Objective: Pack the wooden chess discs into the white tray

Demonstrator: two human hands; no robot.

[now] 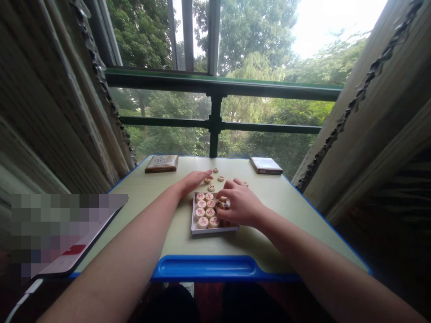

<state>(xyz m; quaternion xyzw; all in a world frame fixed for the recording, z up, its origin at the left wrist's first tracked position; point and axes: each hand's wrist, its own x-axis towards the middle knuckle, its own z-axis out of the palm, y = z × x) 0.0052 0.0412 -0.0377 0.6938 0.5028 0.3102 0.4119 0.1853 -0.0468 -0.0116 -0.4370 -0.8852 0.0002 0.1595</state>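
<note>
A white box [215, 230] on the table holds rows of round chess pieces with red characters [202, 222]. My right hand [239, 202] is over the box's right side, its fingers bent down onto pieces there; whether they grip one is hidden. My left hand [194, 181] reaches past the box's back left corner, fingers stretched out, beside a loose piece [207, 181]. More loose pieces lie behind the box, one [211, 188] near its back edge, others [220, 178] farther back. Another piece [246, 184] shows partly behind my right hand.
The pale table [289, 224] has a blue edge and a blue tray [207, 267] at the front. Flat boxes lie at the back left [162, 163] and back right [266, 165]. A tablet-like device [74, 237] is at the left edge. Curtains and a railed window surround the table.
</note>
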